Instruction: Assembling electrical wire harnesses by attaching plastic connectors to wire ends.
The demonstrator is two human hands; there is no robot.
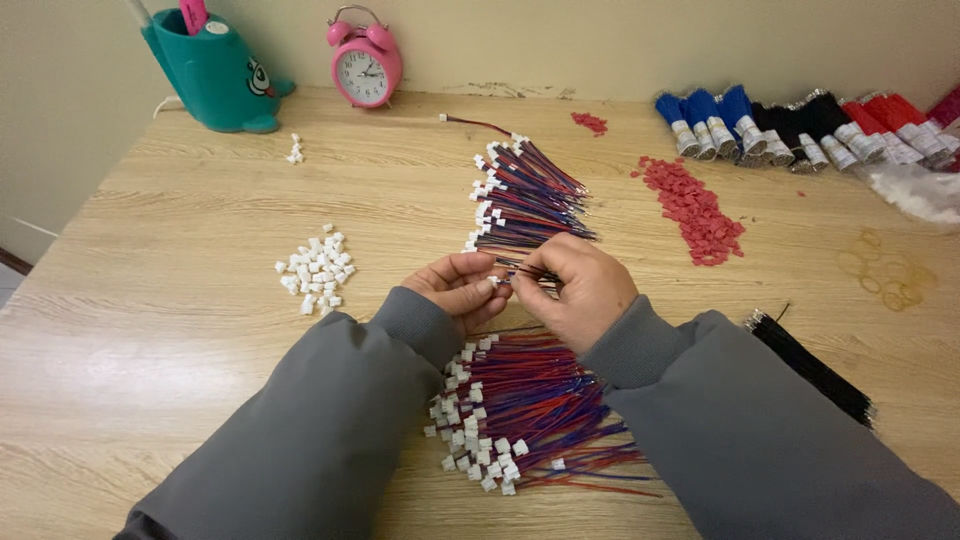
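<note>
Left hand (462, 288) pinches a white connector (494, 281) while right hand (580, 287) grips its red-blue wires (518, 268) between them

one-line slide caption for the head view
Left hand and right hand pinch a small white connector on red-and-blue wires, between two piles of finished wire leads on a wooden table.

A pale wooden table (150, 330) meets a plain beige wall (600, 40); soft, even light.

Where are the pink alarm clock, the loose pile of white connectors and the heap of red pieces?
pink alarm clock (365, 72): head view, on its white dial.
pile of white connectors (317, 268): head view, pile's middle.
heap of red pieces (695, 208): head view, heap's middle.
</note>
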